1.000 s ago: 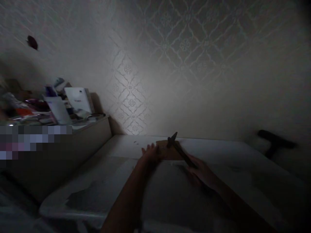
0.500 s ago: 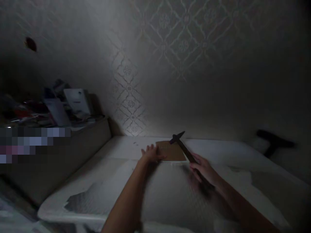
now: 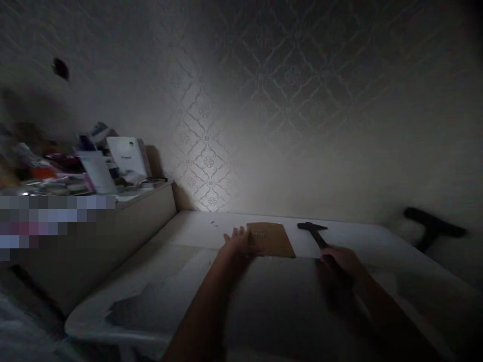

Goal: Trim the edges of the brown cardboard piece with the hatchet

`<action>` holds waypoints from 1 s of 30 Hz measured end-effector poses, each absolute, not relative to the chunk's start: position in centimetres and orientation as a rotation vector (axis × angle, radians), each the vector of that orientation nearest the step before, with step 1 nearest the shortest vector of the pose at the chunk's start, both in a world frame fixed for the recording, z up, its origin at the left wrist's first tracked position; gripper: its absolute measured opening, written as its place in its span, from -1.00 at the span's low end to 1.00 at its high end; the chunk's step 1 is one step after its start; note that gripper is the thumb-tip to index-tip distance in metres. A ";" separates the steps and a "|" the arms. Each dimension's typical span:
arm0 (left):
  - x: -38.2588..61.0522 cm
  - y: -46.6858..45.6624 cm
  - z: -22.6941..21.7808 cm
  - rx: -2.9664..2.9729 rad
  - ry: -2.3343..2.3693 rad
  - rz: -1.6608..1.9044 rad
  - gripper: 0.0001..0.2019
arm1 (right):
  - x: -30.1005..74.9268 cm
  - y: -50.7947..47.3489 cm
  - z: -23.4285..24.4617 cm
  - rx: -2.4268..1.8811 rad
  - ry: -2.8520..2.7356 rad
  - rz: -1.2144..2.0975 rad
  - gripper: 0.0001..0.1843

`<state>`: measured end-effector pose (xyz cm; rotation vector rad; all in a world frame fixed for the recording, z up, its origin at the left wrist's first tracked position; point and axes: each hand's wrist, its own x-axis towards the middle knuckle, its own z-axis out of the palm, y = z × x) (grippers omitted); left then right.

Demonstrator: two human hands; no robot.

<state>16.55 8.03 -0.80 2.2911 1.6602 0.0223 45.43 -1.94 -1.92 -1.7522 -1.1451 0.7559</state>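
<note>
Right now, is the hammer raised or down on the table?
Down, it seems: the hammer lies low on the white table beside the brown board, handle in the right hand.

No text can be read here, the room is too dim. The white box (image 3: 128,156) on the cabinet (image 3: 147,216) has a small reddish mark on its front, too blurred to make out as letters. The board (image 3: 273,242) shows a short row of pale specks near its far edge; I cannot tell whether they are print. The other packets beside the box are only smears of colour.
</note>
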 end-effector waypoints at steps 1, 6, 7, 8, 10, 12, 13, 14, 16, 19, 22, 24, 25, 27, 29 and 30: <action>16.6 7.8 -0.6 2.294 1.655 0.025 -0.17 | 45.8 -2.1 -2.0 -1.799 -1.162 0.714 -0.81; 16.9 7.2 0.8 2.261 1.693 0.220 -0.38 | 47.2 -2.5 -2.8 -2.073 -1.487 0.332 -0.75; 16.9 7.2 1.0 2.230 1.739 0.301 -0.47 | 47.3 -2.6 -2.9 -2.113 -1.553 0.271 -0.72; 16.8 7.3 1.1 2.187 1.803 0.382 -0.55 | 47.2 -2.6 -3.0 -2.150 -1.611 0.184 -0.70; 16.6 7.5 1.1 2.087 1.966 0.525 -0.61 | 46.8 -2.5 -3.1 -2.178 -1.688 -0.092 -0.64; 16.2 7.9 0.8 2.000 2.120 0.622 -0.64 | 45.8 -2.3 -3.3 -2.079 -1.714 -0.376 -0.57; 16.0 8.1 0.6 1.971 2.183 0.650 -0.64 | 45.1 -2.2 -3.4 -1.984 -1.725 -0.462 -0.54; 15.7 8.3 0.3 1.948 2.240 0.664 -0.63 | 44.4 -2.1 -3.7 -1.874 -1.748 -0.490 -0.53; 15.2 8.6 -0.3 1.910 2.335 0.652 -0.57 | 42.8 -1.9 -4.5 -1.660 -1.841 -0.429 -0.53; 14.6 9.0 -1.0 1.865 2.408 0.540 -0.51 | 41.2 -1.7 -5.9 -1.522 -1.992 -0.248 -0.50; 14.2 9.2 -1.4 1.917 2.414 0.468 -0.56 | 40.8 -1.8 -6.9 -1.569 -2.060 -0.114 -0.42; 14.0 9.3 -1.4 1.949 2.425 0.470 -0.61 | 40.9 -1.9 -7.0 -1.597 -2.079 -0.060 -0.42; 13.9 9.3 -1.4 1.945 2.433 0.479 -0.62 | 41.0 -1.9 -6.9 -1.594 -2.089 -0.038 -0.43; 13.6 9.3 -1.2 1.904 2.443 0.499 -0.63 | 41.0 -2.0 -6.6 -1.574 -2.092 -0.010 -0.46; 13.3 9.2 -1.0 1.855 2.446 0.532 -0.64 | 40.9 -2.0 -6.3 -1.553 -2.073 0.008 -0.48; 13.1 9.1 -0.8 1.826 2.452 0.557 -0.64 | 40.8 -2.0 -6.2 -1.546 -2.060 0.014 -0.48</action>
